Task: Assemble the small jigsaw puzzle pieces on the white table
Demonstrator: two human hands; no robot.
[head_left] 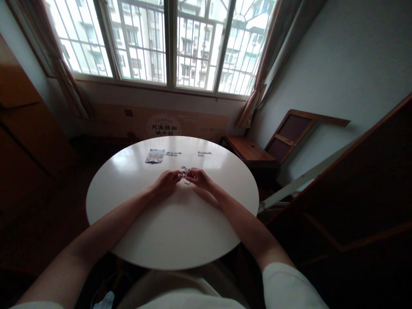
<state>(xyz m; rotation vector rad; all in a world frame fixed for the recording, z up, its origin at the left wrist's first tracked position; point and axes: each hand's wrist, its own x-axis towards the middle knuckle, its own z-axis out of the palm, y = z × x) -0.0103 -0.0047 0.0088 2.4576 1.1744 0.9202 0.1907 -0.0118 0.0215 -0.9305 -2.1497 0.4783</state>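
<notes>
Over the middle of the white round table (174,231), my left hand (168,178) and my right hand (198,177) meet fingertip to fingertip. Both have their fingers closed in a pinch at a small cluster of jigsaw puzzle pieces (185,173). The pinched pieces are tiny and partly covered by my fingers. A few loose puzzle pieces (187,183) lie just on the near side of my fingertips, and others (183,167) on the far side.
Toward the table's far side lies a colourful printed packet (155,156). Beside it are rows of puzzle pieces (173,153), with another group of pieces (204,153) farther right. A wooden chair (254,148) stands behind the table at right, below the barred windows.
</notes>
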